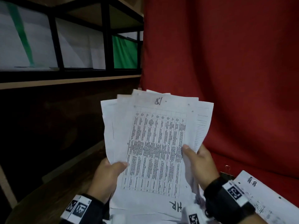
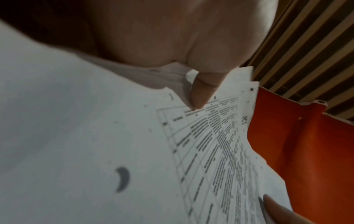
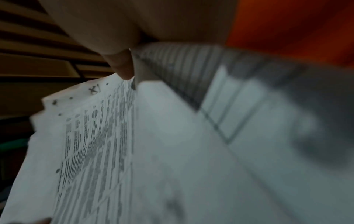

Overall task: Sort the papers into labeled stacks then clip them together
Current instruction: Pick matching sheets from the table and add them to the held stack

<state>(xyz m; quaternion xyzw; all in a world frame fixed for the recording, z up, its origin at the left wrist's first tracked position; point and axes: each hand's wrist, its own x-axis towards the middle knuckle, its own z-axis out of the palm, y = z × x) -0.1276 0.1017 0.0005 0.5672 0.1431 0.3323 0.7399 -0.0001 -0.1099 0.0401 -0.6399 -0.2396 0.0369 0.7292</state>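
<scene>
A: Status? 
B: Left hand [image 1: 106, 177] and right hand [image 1: 199, 162] each pinch the fanned papers [image 1: 155, 143], held above the bench.

A: Hazard? 
B: Loose sheets may slip, mixing with the HR stack [image 1: 175, 206].

Dim, perhaps motion-blurred wrist views

At 10 o'clock the shelf unit [image 1: 64, 78] blocks passage. At 4 o'clock a clipped stack [image 1: 265, 196] and a binder clip [image 1: 227, 171] take the near corner. Between 12 and 3 o'clock the red cloth [image 1: 226, 62] lies bare.
</scene>
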